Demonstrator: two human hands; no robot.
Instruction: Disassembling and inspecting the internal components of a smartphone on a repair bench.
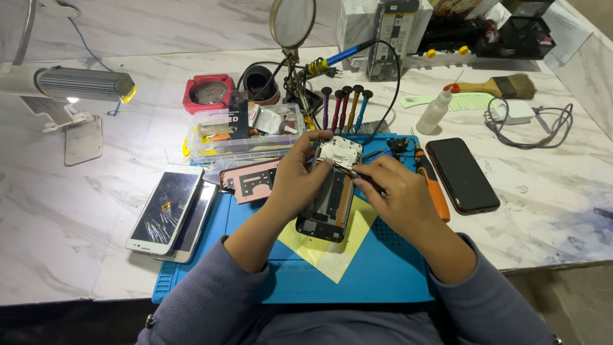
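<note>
here, far left on the marble table (pixel 51 217): a clamp lamp (pixel 83 83) lit and pointing right. next, two white phones (pixel 167 209) stacked at the left edge of the blue work mat (pixel 383 268), the upper one with a cracked screen. behind them a red round holder (pixel 209 93) and a clear parts box (pixel 246 134); just right of the phones a pink back cover (pixel 254 180) lying flat on the mat.

then the left hand (pixel 297 179), curled and closed on the opened phone (pixel 331 195): thumb toward the near side, fingertips (pixel 319 137) hooked over the top left edge near the white plate. phone tilted up off the mat, its lower end over a yellow sheet (pixel 332 252), insides facing up.

right of that, the right hand (pixel 399 195), fingers pinched together on a thin dark tool (pixel 357 174), tip touching the upper right part of the opened phone. hands close together, one on either side of the phone.

behind, a magnifier stand (pixel 292 25), a soldering iron (pixel 338 57) and a row of coloured screwdrivers (pixel 345 105). further right an orange-handled screwdriver (pixel 434 188), then a black phone (pixel 462 174) face down or dark, cannot tell which. beyond, a small squeeze bottle (pixel 435 112), a brush (pixel 501 86) and a white charger (pixel 517 112) with coiled cable.
</note>
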